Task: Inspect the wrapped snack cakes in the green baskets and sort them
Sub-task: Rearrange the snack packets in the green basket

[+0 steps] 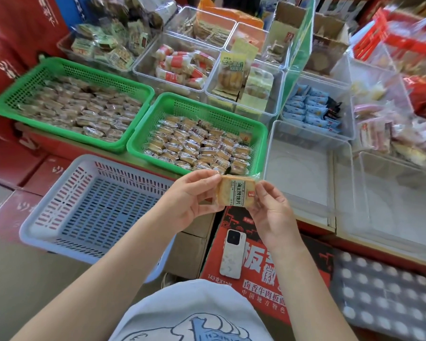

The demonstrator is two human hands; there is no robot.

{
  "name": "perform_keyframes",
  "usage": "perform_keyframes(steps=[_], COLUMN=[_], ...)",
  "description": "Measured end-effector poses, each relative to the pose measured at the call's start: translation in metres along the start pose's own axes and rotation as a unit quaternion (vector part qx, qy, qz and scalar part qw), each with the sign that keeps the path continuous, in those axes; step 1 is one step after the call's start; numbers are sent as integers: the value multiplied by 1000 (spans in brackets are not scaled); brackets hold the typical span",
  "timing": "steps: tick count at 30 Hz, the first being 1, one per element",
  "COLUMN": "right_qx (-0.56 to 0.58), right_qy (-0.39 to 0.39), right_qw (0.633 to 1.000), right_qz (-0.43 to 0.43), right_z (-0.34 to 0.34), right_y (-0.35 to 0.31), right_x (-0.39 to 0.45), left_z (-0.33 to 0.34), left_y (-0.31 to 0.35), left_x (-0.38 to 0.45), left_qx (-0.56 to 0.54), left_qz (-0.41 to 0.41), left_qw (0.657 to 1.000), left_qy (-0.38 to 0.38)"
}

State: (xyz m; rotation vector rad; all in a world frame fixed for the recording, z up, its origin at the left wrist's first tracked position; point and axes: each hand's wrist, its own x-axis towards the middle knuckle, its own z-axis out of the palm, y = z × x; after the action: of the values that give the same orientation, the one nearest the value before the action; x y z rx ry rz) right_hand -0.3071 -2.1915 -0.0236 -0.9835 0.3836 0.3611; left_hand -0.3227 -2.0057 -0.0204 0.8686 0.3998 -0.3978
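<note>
**Cake held label-up, near edge of the right green basket**

I see the wrapped snack cake just before the right green basket, long axis upright. Left hand and right hand fingers pinch opposite side edges; the blue basket lies left, nearer the left hand.

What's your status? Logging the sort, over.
Both hands, left hand and right hand, pinch one wrapped snack cake. Held above the near green basket. Nothing in the way.
</note>
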Motion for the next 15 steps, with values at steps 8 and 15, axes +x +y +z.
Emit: perform_keyframes(steps=[8,15], right_qx=[-129,-262], right_qy=[101,113], right_qw=[981,942], right_qz=[-107,-179], right_z=[8,12], right_y=[1,2], right_x=[10,26], left_z=[-3,-13], left_y=[7,20], left_x=[17,30], left_qx=[24,68], left_qz=[-21,-62], left_qw=[999,996], left_qy=[39,16])
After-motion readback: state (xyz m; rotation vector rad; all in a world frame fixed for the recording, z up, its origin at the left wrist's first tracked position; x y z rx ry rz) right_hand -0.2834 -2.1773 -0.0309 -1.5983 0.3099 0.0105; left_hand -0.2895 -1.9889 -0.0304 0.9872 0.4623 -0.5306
